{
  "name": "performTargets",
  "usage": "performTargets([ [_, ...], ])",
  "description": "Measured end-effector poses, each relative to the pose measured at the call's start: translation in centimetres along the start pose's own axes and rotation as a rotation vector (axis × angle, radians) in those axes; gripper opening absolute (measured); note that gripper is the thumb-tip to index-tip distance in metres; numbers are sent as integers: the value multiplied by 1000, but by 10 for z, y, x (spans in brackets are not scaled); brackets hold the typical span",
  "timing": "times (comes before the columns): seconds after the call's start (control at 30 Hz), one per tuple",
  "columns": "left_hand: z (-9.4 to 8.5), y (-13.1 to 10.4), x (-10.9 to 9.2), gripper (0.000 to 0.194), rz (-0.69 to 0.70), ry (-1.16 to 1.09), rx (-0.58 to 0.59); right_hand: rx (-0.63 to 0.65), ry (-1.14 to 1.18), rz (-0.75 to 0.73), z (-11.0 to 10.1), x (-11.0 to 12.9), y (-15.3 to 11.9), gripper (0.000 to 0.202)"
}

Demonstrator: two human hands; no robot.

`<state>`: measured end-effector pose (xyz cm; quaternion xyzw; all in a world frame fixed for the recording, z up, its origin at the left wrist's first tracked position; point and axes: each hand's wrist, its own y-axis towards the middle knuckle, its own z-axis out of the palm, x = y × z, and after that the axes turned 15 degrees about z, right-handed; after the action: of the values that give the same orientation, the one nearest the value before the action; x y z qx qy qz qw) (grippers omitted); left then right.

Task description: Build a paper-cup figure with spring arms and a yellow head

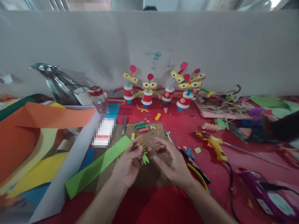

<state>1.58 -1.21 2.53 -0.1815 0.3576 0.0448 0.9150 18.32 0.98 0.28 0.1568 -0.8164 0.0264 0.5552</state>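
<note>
My left hand (129, 163) is closed around a small folded paper spring (143, 145) in orange and green, with a notched light-green paper tip (145, 159) at its lower end. My fingers partly hide the spring. Just to the right, my right hand (173, 160) is held with its fingers curled and apart, nothing visible between them. Both hands are over a brown board (149, 179). Beyond the fingertips, more folded paper springs (141, 126), dark green-blue and red, lie on that board. A long green paper strip (98, 166) lies left of my left hand.
Several paper-cup figures (147, 98) stand along the back wall. A yellow glue gun (218, 149) lies right, near a black pen (196, 166) and a purple device (268, 193). At left are a box of coloured paper (70, 174), a glass jar (99, 101) and a metal jug (56, 84).
</note>
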Motion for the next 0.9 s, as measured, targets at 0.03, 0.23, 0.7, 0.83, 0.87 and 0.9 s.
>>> performTargets([
  [0.03, -1, 2, 1, 41, 7, -19, -14, -6, -5, 2, 1, -1, 0, 47],
  [0.23, -8, 9, 3, 37, 107, -109, -37, -36, 56, 94, 6, -7, 0, 22],
  [0.7, 6, -6, -3, 36, 256, 17, 39, 145, 380, 285, 21, 4, 1, 28],
  [0.83, 3, -4, -5, 34, 399, 89, 56, 145, 521, 336, 26, 16, 8, 31],
  [0.87, 1, -3, -5, 34, 429, 103, 56, 153, 550, 357, 28, 20, 9, 31],
  [0.9, 0, -1, -4, 35, 448, 115, 62, 160, 585, 374, 29, 23, 10, 29],
])
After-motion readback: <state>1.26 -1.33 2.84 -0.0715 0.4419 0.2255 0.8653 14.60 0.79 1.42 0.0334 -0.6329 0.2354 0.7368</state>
